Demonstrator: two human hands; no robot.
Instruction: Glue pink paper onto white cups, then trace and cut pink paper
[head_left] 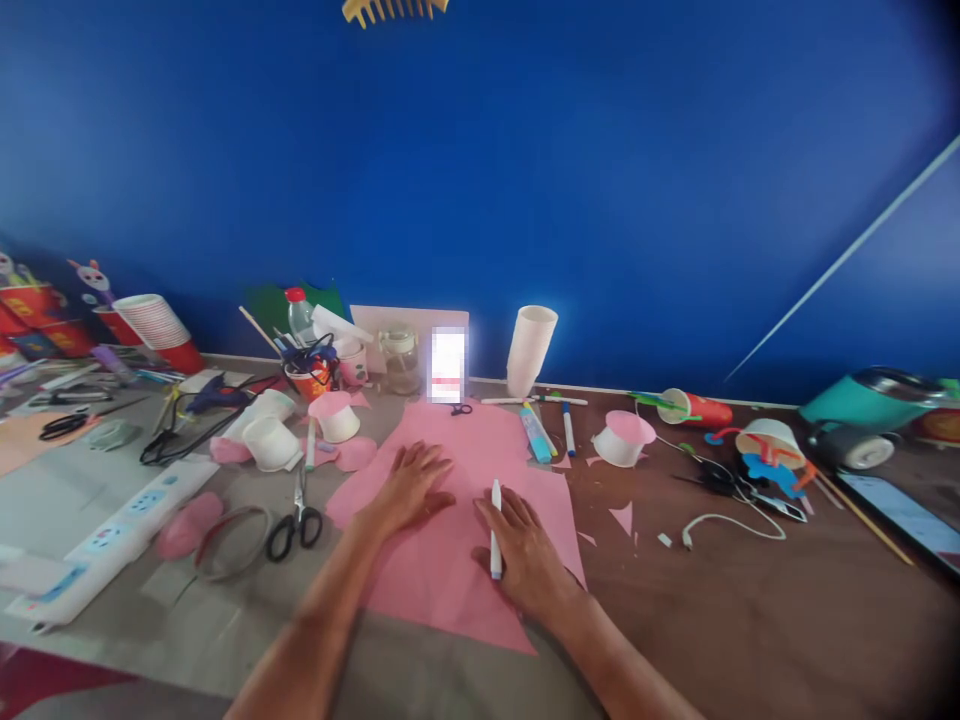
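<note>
Several joined or overlapping areas of pink paper lie flat on the table in front of me, with an irregular cut outline. My left hand rests palm down on its left part, fingers stretched out and holding nothing. On the right part lies my right hand, with a white marker held upright-pointing away from me between thumb and fingers. Beyond the hands, small dark-handled scissors sit at the paper's far edge. Black-handled scissors lie to the left of my left forearm.
White paper cups with pink tops stand right and left. A roll of tape and a power strip lie left. Markers and a tall paper tube are near the blue wall. Cables and a phone lie right.
</note>
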